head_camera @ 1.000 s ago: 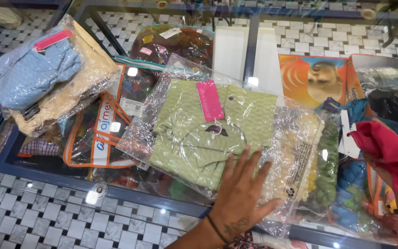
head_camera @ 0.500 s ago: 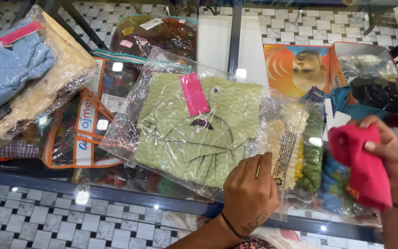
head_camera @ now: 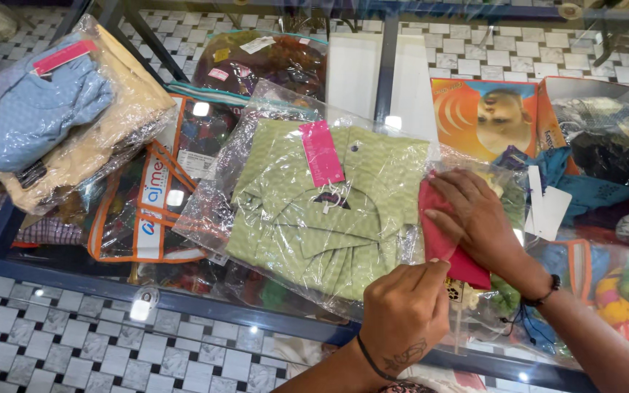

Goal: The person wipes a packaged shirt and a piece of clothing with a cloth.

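Your right hand (head_camera: 478, 218) lies flat, fingers together, pressing the soft red cloth (head_camera: 445, 244) against the crinkly clear bag's (head_camera: 256, 211) open edge. Your left hand (head_camera: 402, 313) pinches that glossy plastic beside it, over the folded green garment (head_camera: 322, 218) on the glass counter (head_camera: 74, 280).

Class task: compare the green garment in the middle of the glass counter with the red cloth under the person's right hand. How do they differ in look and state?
The green garment is sealed in a clear plastic bag with a pink tag; the red cloth is bare, with no bag or tag showing. The green garment looks far larger than the red cloth. The right hand presses on the red cloth, while the left hand touches the green garment's bag edge. Both are folded fabric.
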